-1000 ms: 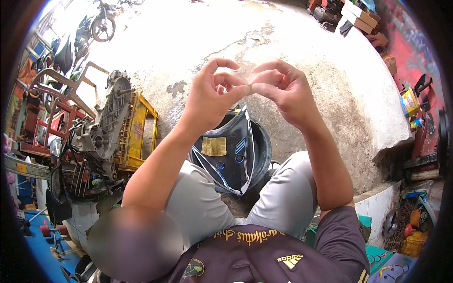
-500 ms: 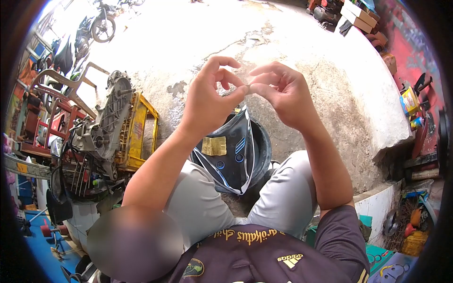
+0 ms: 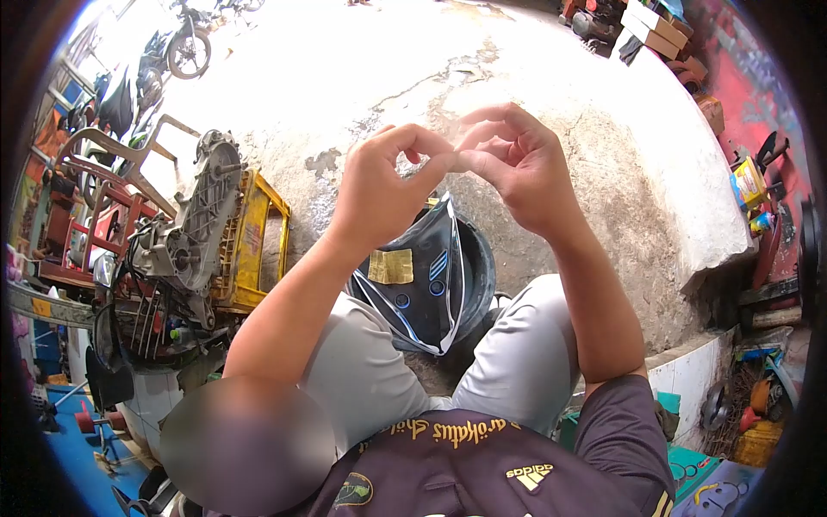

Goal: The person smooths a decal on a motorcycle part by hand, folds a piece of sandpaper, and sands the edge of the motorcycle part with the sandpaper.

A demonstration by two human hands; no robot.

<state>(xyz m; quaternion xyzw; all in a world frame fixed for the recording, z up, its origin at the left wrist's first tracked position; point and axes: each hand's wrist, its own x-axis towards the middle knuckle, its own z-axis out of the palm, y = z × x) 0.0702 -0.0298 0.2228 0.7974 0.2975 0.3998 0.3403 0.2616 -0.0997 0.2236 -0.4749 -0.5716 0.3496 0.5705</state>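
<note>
In front of me, above my knees, my left hand (image 3: 388,185) and my right hand (image 3: 525,172) meet at their fingertips. Each is closed in a pinch, thumb against forefinger. Whatever lies between the fingertips is too small to make out. Below the hands, between my legs, a black pointed panel (image 3: 422,267) with blue stripes and a white edge leans in a dark round tub (image 3: 480,258). A worn yellowish patch (image 3: 391,267) is on the panel's left side. Neither hand touches the panel.
At left stand a metal engine casing (image 3: 202,220), a yellow crate (image 3: 250,246) and a red-brown chair frame (image 3: 108,202). A motorcycle (image 3: 185,52) is parked farther back. A pale concrete ledge (image 3: 689,181) runs along the right, with boxes (image 3: 655,30) at its far end.
The fingers of my left hand have curled in closer toward its thumb. My right fingers have shifted slightly, and the fingertips still meet. The panel and tub have stayed put.
</note>
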